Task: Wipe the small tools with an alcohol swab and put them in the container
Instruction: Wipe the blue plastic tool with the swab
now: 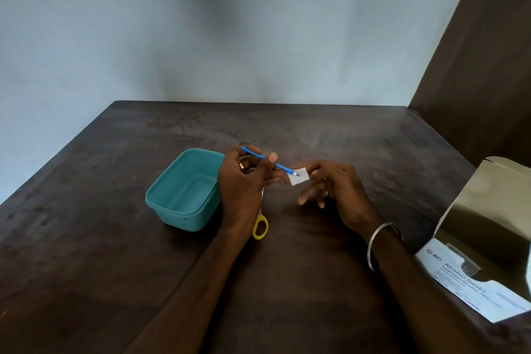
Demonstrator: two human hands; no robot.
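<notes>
My left hand (244, 181) pinches a thin blue tool (260, 156) between thumb and fingers above the table, its metal tip pointing right. That tip touches a small white alcohol swab (298, 179), which my right hand (336, 184) pinches at its right edge. A teal plastic container (184, 190) stands open just left of my left hand; its inside looks empty apart from a faint blue streak. Yellow-handled scissors (260, 227) lie on the table under my left wrist, mostly hidden.
An opened box of alcohol swabs (471, 276) lies at the right edge, its flap raised. The dark wooden table (316, 129) meets a pale wall at the back and a dark panel (482, 66) at the right.
</notes>
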